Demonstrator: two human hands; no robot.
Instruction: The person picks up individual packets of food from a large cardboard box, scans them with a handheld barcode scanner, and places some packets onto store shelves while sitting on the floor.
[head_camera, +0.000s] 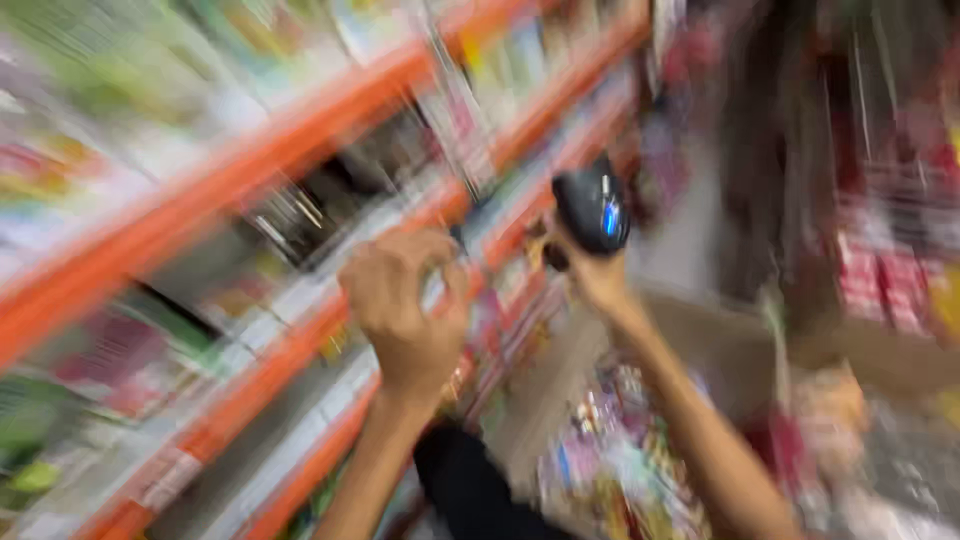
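Right hand (590, 275) raised in front of the shelves, fingers wrapped round the grip of a black handheld scanner (592, 208). Scanner head sits above the fist, a small blue light showing on its near face. It is held up at centre frame, level with the middle orange shelf rail (300, 135).

Left hand (405, 300) just left of the scanner, back of hand toward the camera, fingers curled inward near the shelf edge. Thumb and fingertips seem drawn together, but motion blur hides whether anything is pinched between them; cannot tell.

Hands close, not touching. Both forearms rise from the near bottom edge.

Whole view heavily smeared. Orange shelving runs from near left toward far centre, stocked with bright packets (70, 190), kinds unreadable. Aisle floor (690, 230) visible far centre. More red and yellow goods (890, 270) on the right. Heap of colourful packets (620, 460) low between the arms. Dark sleeve or garment (465, 490) at near bottom centre.
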